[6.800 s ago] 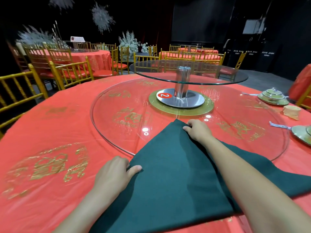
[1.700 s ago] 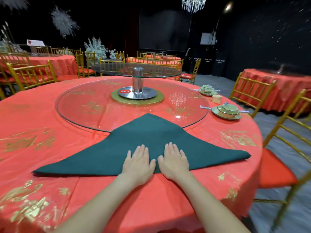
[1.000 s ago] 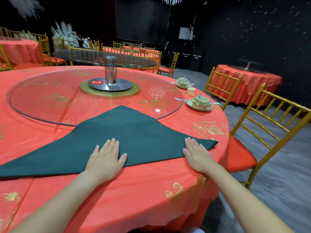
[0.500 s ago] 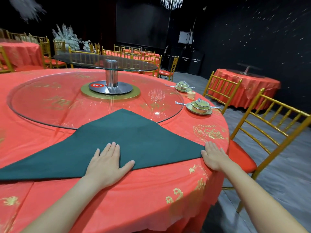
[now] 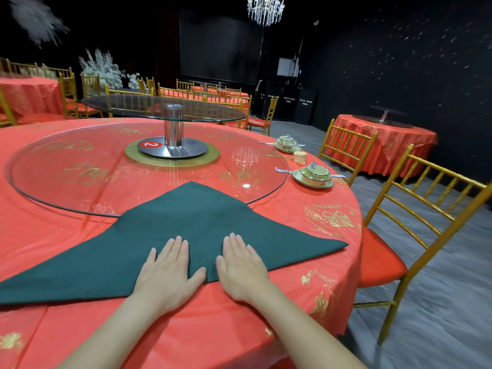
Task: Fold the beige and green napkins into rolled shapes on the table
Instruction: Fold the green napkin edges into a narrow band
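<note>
lying flat on the red-clothed table (image 5: 53, 235): one green napkin (image 5: 186, 217), folded to a triangle, long edge toward the person, apex pointing away and overlapping the near rim of the lower glass turntable (image 5: 80, 169). its right tip ends near the table's right edge; its left tip runs out of frame. left hand (image 5: 170, 270): palm down, fingers straight and close together, thumb spread toward the other hand, fingers and palm on the napkin at the middle of its near edge, heel of the hand on the red cloth. right hand (image 5: 242, 267): same posture, flat and pressing, just beside the left with a narrow strip of green between the two thumbs; its heel also sits off the napkin on the cloth. neither hand pinches or lifts the fabric. one beige napkin (image 5: 300, 157): small, apparently rolled, far right of the table, well apart from both hands, between two covered green bowls on plates, the nearer (image 5: 312, 174) and the farther (image 5: 287, 143). centre of table: metal post (image 5: 174, 129) carrying an upper glass tier (image 5: 165, 110), with a red disc marked "2" (image 5: 150, 145) on its base. right of table: gold chair (image 5: 426, 222) with a red seat. overhead: chandelier (image 5: 265, 9).
</note>
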The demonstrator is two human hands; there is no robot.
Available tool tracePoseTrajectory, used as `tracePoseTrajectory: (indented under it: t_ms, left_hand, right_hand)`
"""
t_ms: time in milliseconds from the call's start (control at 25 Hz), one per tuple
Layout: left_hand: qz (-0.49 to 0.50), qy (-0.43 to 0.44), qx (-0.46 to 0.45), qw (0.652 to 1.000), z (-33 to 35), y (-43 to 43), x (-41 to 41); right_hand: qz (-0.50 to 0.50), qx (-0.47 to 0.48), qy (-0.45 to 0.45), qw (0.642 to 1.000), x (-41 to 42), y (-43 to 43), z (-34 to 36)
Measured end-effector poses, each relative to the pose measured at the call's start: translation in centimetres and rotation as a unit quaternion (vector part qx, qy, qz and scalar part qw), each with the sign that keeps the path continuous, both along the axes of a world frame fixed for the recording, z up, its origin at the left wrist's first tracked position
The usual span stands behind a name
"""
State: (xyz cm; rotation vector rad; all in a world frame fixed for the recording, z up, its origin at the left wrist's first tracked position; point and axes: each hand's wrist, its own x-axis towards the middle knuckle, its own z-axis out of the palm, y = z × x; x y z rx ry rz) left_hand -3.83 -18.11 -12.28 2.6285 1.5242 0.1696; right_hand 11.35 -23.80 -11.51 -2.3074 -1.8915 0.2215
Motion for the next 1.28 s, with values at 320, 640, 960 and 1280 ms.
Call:
tracePoseTrajectory:
  t_ms: [320, 640, 960, 1280]
  left_hand:
    - [0.008, 0.029, -0.002, 1.0, 0.2, 1.9, -5.8]
    - [-0.09, -0.051, 0.041, 0.994, 1.2, 1.0, -11.3]
    - [-0.226, 0.025, 0.218, 0.949, 1.6, 2.0, -13.8]
    - [-0.232, -0.034, 0.194, 0.952, 1.6, 1.3, -18.1]
  right_hand:
    - [-0.009, 0.014, -0.009, 1.0, 2.6, -1.2, -0.4]
    - [0.171, 0.089, 0.017, 0.981, 3.4, -2.1, 0.7]
    - [0.267, 0.281, -0.14, 0.911, 4.9, -2.1, 0.0]
    - [0.197, 0.239, -0.007, 0.951, 4.0, -4.9, -0.5]
